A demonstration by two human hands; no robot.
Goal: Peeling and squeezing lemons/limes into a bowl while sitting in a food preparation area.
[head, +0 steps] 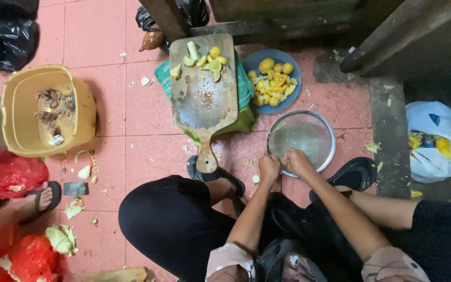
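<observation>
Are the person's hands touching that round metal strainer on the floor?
Touching. The head view shows the left hand and right hand both resting on the near rim of the metal strainer, with no gap visible.

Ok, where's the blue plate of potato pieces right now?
The blue plate sits on the floor right of the wooden cutting board, just beyond the metal strainer.

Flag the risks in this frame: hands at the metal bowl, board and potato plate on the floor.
1. Both hands, left hand and right hand, sit at the near rim of the metal bowl; pressing there could tip it.
2. The cutting board overhangs its green stool; a knock might spill the cut pieces.
3. Scraps litter the tiled floor near another person's sandalled foot: possible slip.
</observation>
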